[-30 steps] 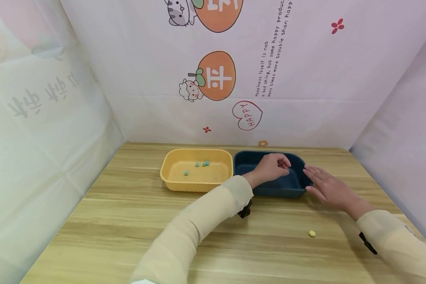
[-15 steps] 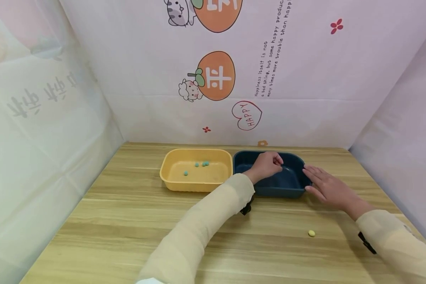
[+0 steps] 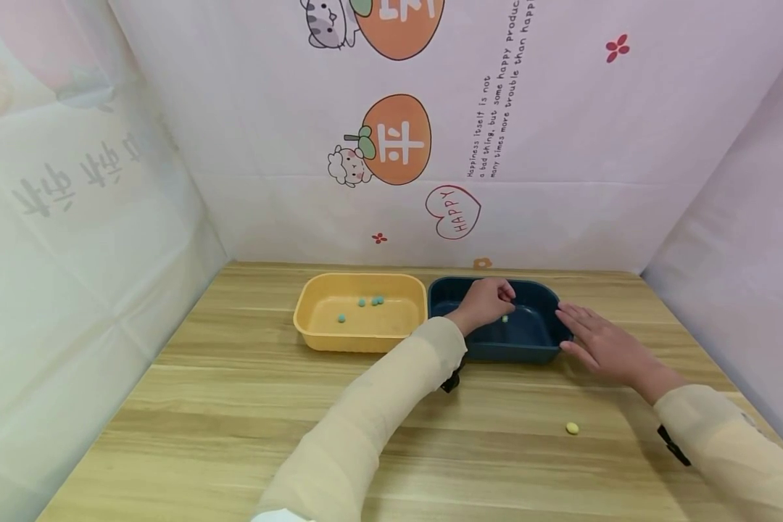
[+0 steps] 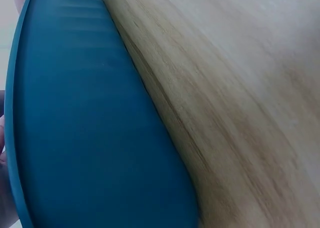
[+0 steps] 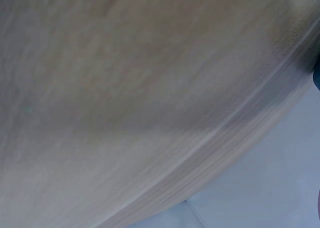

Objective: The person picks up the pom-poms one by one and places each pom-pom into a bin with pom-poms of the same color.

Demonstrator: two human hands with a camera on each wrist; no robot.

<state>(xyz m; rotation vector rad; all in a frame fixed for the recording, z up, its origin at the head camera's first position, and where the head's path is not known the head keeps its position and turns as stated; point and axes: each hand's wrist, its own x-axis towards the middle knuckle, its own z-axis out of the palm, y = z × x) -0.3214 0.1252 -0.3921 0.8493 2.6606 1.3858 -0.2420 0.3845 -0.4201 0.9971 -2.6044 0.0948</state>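
Observation:
My left hand hangs over the dark blue tray, thumb and index fingertips slightly apart. Just below the thumb, a small pale yellow bead shows against the tray's inside; whether it rests on the bottom or is falling I cannot tell. My right hand lies against the tray's right end with fingers straight. A second yellow bead is on the table, nearer to me. In the left wrist view, the tray's outer wall fills the left half, with bits of hand at the edge.
A yellow tray with several small turquoise beads stands directly left of the blue one. Both are on a wooden table. Printed white cloth encloses the back and sides. The right wrist view shows mostly tabletop and its edge.
My left hand has shifted a little to the left above the blue tray, and its fingertips have parted. A yellow bead has appeared beneath them. The right hand has stayed put.

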